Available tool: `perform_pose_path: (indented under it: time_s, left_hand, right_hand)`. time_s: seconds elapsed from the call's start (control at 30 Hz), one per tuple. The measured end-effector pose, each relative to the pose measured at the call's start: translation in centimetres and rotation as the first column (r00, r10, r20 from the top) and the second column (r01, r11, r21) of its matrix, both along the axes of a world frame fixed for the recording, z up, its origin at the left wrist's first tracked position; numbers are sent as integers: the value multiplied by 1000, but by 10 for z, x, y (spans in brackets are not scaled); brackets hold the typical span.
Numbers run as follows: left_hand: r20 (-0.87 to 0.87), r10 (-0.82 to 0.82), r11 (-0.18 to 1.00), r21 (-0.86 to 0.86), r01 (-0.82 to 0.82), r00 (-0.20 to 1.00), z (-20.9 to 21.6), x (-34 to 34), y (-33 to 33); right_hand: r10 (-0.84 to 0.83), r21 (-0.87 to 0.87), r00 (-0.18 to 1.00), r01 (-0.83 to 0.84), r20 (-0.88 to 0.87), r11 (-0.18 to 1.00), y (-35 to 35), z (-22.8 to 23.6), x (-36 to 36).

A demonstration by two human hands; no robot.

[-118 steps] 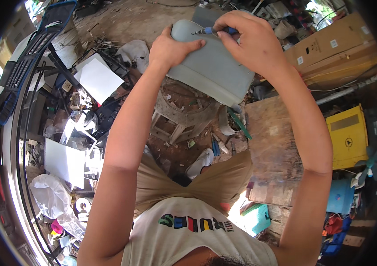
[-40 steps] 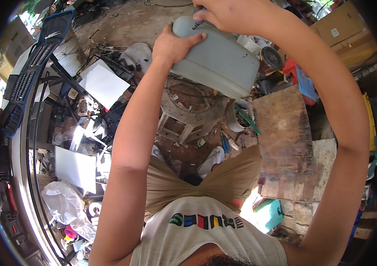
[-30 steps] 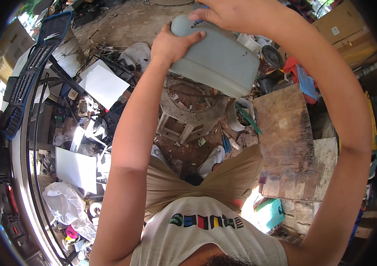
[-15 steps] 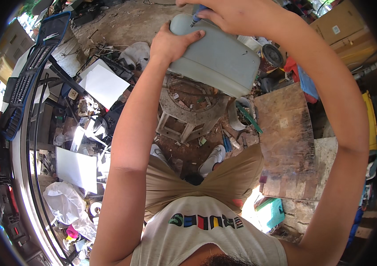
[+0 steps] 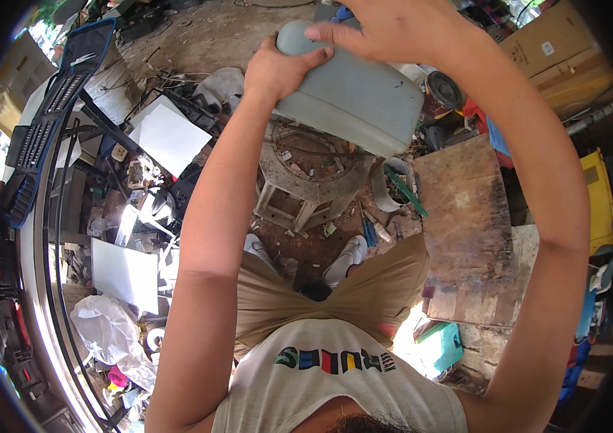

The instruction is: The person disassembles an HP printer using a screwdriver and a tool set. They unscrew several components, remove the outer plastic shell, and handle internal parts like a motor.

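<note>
My left hand point(image 5: 275, 72) still clamps the grey plastic housing point(image 5: 353, 94); screwdriver tip no longer shows, turning seems paused; right hand point(image 5: 397, 32) grip: can't tell.

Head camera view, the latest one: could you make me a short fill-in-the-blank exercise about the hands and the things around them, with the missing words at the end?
The left hand grips the gray casing with its ____ laid across the upper face.
Cut off in part by the picture's top edge is the person's ____.
The clear plastic bag lies to the person's ____.
The person's shoes are ____ in colour.

Missing words: thumb; right hand; left; white.
</note>
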State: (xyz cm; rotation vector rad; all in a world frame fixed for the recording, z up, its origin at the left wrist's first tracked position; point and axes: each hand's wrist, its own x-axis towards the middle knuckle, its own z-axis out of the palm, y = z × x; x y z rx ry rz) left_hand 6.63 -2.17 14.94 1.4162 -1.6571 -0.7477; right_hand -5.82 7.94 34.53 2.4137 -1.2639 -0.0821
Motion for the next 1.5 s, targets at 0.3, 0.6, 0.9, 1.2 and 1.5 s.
perform_pose_path:
  time_s: [0.3, 0.6, 0.9, 1.2, 1.5]
  left_hand:
    - [6, -6, 1000, 5, 6, 1000, -1, -1, -2]
    - [15, 11, 1000, 18, -11, 1000, 0, 1, 6]
    - [-83, -20, 1000, -11, 19, 996, -15, -1, 23]
    - [-90, 5, 995, -99, -14, 996, -42, 0, 74]
    - [-355, -151, 906, -423, -15, 923, -173, 18, 168]
  right_hand:
    - [11, -23, 1000, -11, 21, 1000, -7, -12, -6]
    - [265, -302, 890, -154, 370, 941, 42, -18, -56]
    - [-111, -51, 366, 406, 924, 913, 116, -181, -169]
    - [-334, 347, -98, 349, 937, 871, 199, -263, -177]
    - [-281, 392, -815, -72, 507, 917, 208, -359, -171]
